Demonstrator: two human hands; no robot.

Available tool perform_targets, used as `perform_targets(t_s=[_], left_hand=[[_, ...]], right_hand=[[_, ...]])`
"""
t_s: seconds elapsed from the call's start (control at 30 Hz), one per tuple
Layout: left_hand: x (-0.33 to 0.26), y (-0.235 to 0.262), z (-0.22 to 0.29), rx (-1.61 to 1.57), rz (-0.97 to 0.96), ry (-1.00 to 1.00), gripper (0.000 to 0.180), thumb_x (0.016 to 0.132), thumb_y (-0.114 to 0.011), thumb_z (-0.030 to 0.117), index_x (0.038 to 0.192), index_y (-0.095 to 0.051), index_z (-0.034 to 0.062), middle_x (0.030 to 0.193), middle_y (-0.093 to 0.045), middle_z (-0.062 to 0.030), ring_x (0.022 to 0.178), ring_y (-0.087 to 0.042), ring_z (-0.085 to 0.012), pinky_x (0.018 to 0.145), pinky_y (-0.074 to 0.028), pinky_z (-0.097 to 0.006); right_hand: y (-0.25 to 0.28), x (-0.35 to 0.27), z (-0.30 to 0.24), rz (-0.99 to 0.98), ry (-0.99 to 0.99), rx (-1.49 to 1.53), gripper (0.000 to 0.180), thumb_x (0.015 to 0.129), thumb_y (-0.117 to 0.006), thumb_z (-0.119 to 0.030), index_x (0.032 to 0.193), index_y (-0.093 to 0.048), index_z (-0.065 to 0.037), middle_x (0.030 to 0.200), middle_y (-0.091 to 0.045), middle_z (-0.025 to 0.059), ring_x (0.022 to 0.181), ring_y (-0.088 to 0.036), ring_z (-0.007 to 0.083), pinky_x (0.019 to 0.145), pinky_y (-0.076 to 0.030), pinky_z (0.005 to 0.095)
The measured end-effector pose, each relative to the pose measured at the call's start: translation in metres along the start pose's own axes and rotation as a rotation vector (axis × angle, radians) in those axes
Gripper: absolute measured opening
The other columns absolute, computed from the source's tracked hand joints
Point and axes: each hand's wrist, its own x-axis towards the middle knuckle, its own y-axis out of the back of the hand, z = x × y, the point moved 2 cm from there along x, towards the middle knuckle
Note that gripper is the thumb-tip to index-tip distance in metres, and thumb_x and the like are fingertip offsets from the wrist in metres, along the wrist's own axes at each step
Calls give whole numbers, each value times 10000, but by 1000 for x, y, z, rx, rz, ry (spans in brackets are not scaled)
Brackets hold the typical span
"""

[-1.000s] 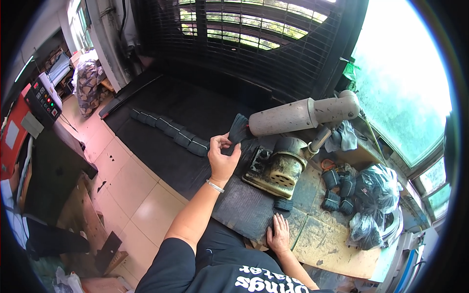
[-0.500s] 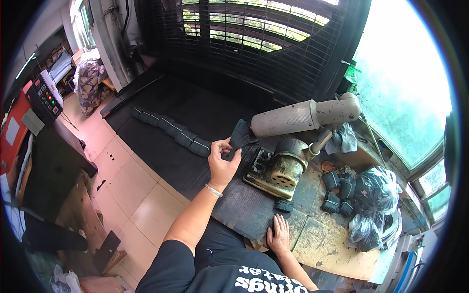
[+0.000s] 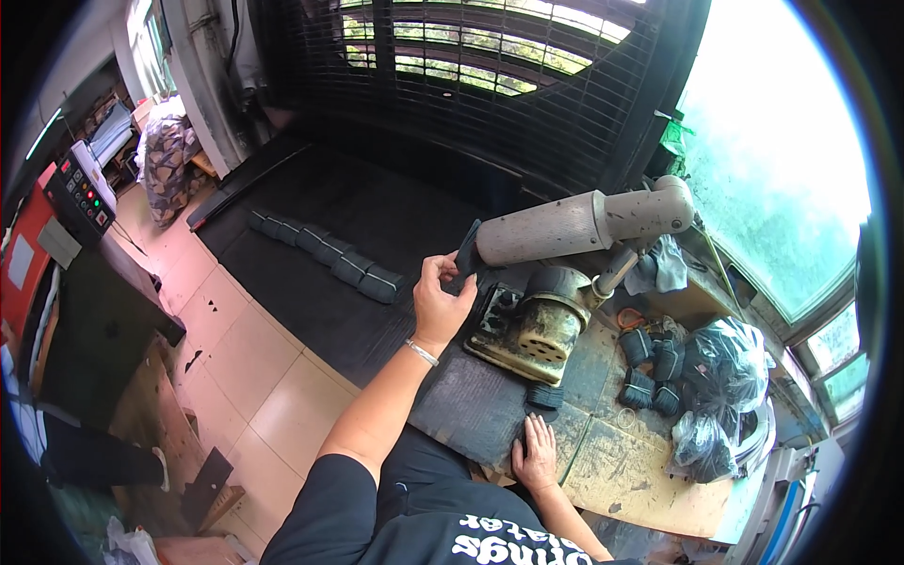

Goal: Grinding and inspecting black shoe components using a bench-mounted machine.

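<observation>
Between the thumb and fingers of my left hand (image 3: 443,306) is a dark fringed bundle of thin strips (image 3: 468,250). It is held upright at the near-left end of a grey ribbed cylinder (image 3: 537,231) on a jointed machine arm, seeming to touch it. My right hand (image 3: 535,457) lies flat on the bench with fingers stretched out, holding nothing. Just beyond its fingertips sits a short dark stack of strips (image 3: 544,396), partly beneath the edge of the machine's grimy base (image 3: 527,325).
A row of tied dark bundles (image 3: 325,252) lies on the black bench top at left. More tied bundles (image 3: 650,372), a rubber band and plastic bags (image 3: 723,367) stand at right. A black grille (image 3: 490,104) rises behind, and a control box (image 3: 85,193) stands far left.
My left hand has moved slightly right and turned the bundle, which now stands edge-on against the cylinder's end instead of fanned out. The right hand has stayed in place.
</observation>
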Motion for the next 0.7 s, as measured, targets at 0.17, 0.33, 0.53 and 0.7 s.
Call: perform_targets(t_s=[0.17, 0.33, 0.53, 0.7], left_hand=[[5, -9, 1, 22, -24, 14, 364, 746, -791, 28, 994, -525, 33, 1054, -724, -120, 785, -640, -215, 758, -536, -339], [3, -8, 4, 16, -11, 7, 362, 746, -791, 24, 986, -521, 33, 1056, -726, -118, 789, -643, -212, 757, -537, -335], [-7, 5, 0, -7, 2, -18, 373, 750, -794, -7, 995, -515, 25, 1070, -712, -127, 782, -616, -142, 740, -527, -292], [-15, 17, 0, -25, 2, -9, 363, 760, -792, -8, 988, -511, 25, 1086, -701, -142, 801, -609, -126, 751, -522, -279]], right_hand=[[0, 0, 0, -1, -3, 5, 570, 868, -641, -156, 1392, -509, 27, 1445, -528, 222, 1387, -457, 395, 1180, -305, 531], [-1, 0, 1, 4, -1, 1, 569, 867, -643, -153, 1390, -511, 28, 1440, -534, 223, 1382, -464, 395, 1178, -308, 530], [-2, 0, 1, 9, 7, 1, 574, 864, -644, -151, 1392, -508, 29, 1450, -525, 221, 1387, -457, 394, 1178, -305, 529], [-2, -1, 1, 12, 11, 4, 576, 865, -643, -148, 1395, -505, 29, 1452, -522, 222, 1389, -454, 393, 1179, -303, 529]])
